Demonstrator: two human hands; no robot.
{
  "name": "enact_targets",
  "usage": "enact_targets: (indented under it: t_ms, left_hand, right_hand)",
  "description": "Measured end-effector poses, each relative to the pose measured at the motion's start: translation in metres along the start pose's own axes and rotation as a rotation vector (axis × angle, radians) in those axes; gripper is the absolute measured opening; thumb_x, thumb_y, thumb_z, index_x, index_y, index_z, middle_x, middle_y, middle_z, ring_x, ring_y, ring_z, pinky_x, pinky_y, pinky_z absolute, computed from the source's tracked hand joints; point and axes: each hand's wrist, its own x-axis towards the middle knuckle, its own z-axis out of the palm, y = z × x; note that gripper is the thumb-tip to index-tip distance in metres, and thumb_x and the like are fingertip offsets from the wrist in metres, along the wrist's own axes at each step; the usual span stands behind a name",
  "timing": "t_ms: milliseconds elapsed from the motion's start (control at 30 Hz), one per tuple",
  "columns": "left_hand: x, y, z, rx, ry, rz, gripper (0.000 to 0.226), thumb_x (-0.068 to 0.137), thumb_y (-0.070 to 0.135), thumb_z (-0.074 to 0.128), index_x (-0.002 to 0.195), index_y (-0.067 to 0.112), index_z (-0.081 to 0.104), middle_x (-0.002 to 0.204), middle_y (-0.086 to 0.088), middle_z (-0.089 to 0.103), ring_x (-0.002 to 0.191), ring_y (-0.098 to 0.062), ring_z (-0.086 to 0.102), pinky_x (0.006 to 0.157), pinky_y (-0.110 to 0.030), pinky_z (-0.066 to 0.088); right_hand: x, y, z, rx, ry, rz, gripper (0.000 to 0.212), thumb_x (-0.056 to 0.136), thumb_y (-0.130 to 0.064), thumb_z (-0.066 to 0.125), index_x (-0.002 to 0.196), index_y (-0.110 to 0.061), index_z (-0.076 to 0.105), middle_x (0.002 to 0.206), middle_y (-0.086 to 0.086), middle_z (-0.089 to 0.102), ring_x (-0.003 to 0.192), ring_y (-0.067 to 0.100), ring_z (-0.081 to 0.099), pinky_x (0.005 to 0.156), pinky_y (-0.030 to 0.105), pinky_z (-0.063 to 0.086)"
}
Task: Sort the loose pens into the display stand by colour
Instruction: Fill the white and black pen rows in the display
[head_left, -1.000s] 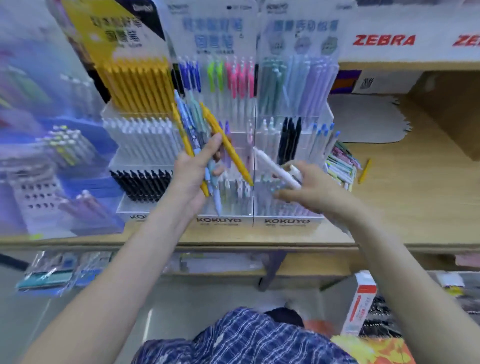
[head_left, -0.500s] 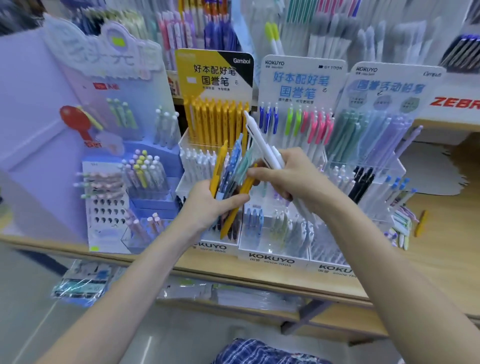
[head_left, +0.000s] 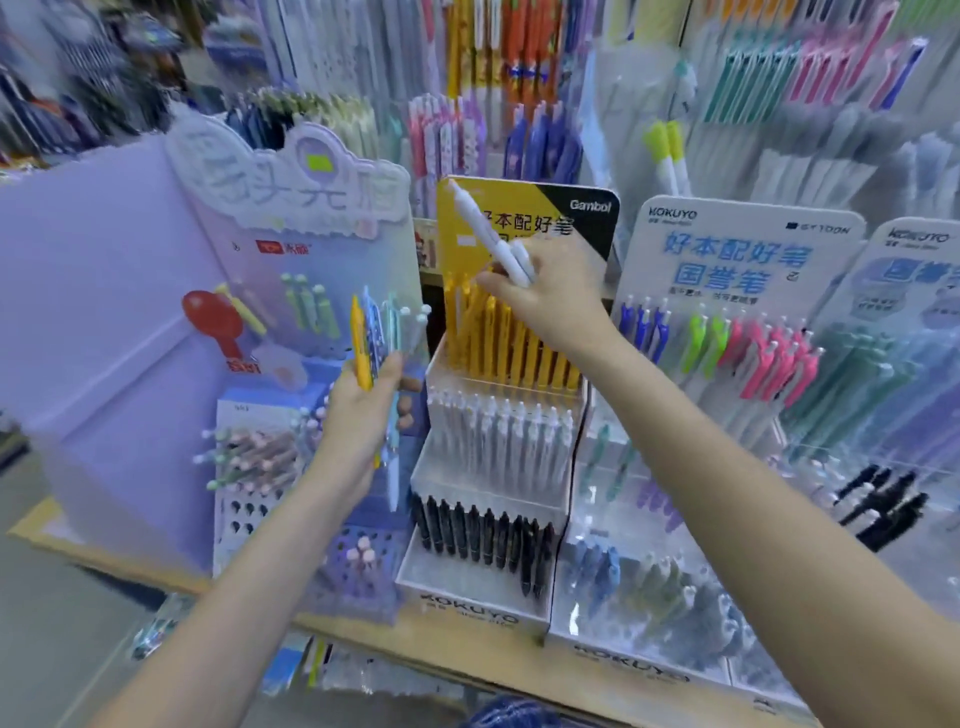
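My left hand (head_left: 358, 415) grips a bundle of loose pens (head_left: 376, 343), one yellow and the others blue and teal, held upright in front of the purple stand. My right hand (head_left: 550, 296) holds white pens (head_left: 491, 236) pointing up and left, with its fingertips at the tops of the yellow pens (head_left: 509, 343) in the top tier of the Kokuyo display stand (head_left: 467, 603). Below the yellow row stand a row of white pens (head_left: 498, 441) and a row of black pens (head_left: 483, 530).
A purple display stand (head_left: 124, 322) with pastel pens is at the left. More Kokuyo stands (head_left: 737, 249) with blue, green and pink pens are at the right. Hanging pen racks (head_left: 519, 78) fill the back wall. The wooden shelf edge (head_left: 415, 644) runs below.
The view swung left and up. My right hand rose with the white pens from the bundle to the yellow row. My left hand moved left with the bundle, away from the right hand.
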Motion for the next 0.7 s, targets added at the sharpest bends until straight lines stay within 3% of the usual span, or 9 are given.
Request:
enact_targets:
  t_ms: [67,167,333,433,700]
  left_hand:
    - [0.008,-0.002,-0.005,0.024,-0.048,0.021,0.014,0.097,0.023,0.047,0.100,0.010,0.046,0.069,-0.002,0.055,0.052,-0.012,0.043,0.042,-0.020,0.038]
    - [0.019,-0.003,-0.010,0.047,-0.141,0.063,0.006,0.096,0.022,0.047,0.091,0.019,0.047,0.069,-0.001,0.056,0.049,-0.012,0.042,0.046,-0.025,0.037]
    - [0.035,0.004,-0.017,0.070,-0.271,0.063,0.008,0.095,0.021,0.049,0.089,0.018,0.046,0.071,-0.003,0.055,0.052,-0.012,0.043,0.049,-0.026,0.039]
    - [0.042,0.004,-0.023,0.098,-0.329,0.071,0.008,0.095,0.022,0.050,0.088,0.021,0.046,0.071,-0.002,0.055,0.055,-0.013,0.044,0.052,-0.028,0.040]
    - [0.056,0.002,-0.047,0.139,-0.406,0.135,0.009,0.095,0.019,0.049,0.088,0.022,0.044,0.067,0.002,0.051,0.046,-0.002,0.044,0.046,-0.020,0.040]
  right_hand:
    - [0.005,0.001,0.009,-0.024,-0.024,0.007,0.029,0.085,-0.023,0.066,0.080,0.004,0.063,0.068,0.016,0.059,0.065,0.030,0.054,0.059,0.037,0.038]
    - [0.010,0.001,0.013,-0.089,-0.043,0.039,0.027,0.086,-0.024,0.066,0.076,0.001,0.061,0.059,0.007,0.052,0.055,0.019,0.046,0.054,0.031,0.034]
    - [0.012,-0.009,0.023,-0.206,-0.081,0.133,0.027,0.086,-0.027,0.064,0.083,0.000,0.066,0.070,0.016,0.062,0.061,0.027,0.054,0.056,0.035,0.040]
    - [0.027,-0.017,0.035,-0.391,-0.127,0.218,0.029,0.087,-0.028,0.063,0.064,-0.014,0.051,0.058,0.000,0.045,0.051,0.013,0.042,0.045,0.027,0.029]
    - [0.038,-0.017,0.057,-0.574,-0.131,0.349,0.036,0.086,-0.031,0.066,0.064,-0.015,0.042,0.058,-0.002,0.041,0.057,0.021,0.047,0.044,0.026,0.029]
